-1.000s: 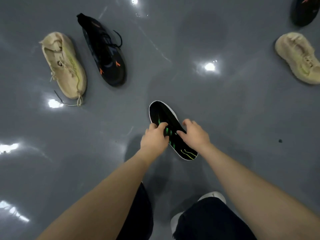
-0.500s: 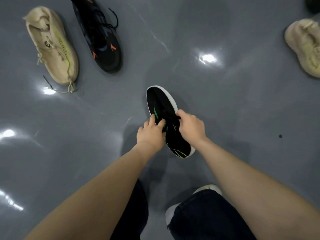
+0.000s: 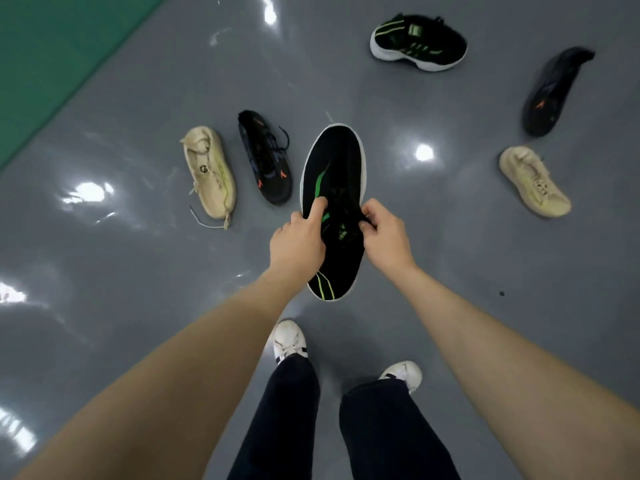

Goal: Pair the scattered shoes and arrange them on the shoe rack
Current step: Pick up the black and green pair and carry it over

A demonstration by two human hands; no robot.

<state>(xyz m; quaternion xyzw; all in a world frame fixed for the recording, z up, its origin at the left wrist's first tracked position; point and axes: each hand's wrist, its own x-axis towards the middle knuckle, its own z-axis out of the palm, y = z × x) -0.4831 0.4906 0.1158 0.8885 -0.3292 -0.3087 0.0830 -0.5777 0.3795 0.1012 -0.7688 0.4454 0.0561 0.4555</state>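
Note:
A black shoe with green stripes and a white sole [image 3: 335,174] hangs above the floor, toe pointing away from me. My left hand [image 3: 298,237] grips its left side and my right hand [image 3: 384,235] pinches its right side near the laces. Its mate, another black and green shoe [image 3: 419,41], lies on its side at the far right. A beige shoe [image 3: 209,171] and a black shoe with orange marks [image 3: 265,155] lie side by side on the left. A second black and orange shoe [image 3: 550,91] and a second beige shoe [image 3: 533,181] lie on the right.
The floor is glossy grey [image 3: 121,271] with bright light reflections. A green strip of floor [image 3: 52,57] runs across the far left corner. My own feet in white sneakers [image 3: 289,339] stand below the held shoe. No shoe rack is in view.
Both hands have lifted the black and green shoe off the floor and turned its toe away from me. The view has pulled back, bringing more shoes and my feet into sight.

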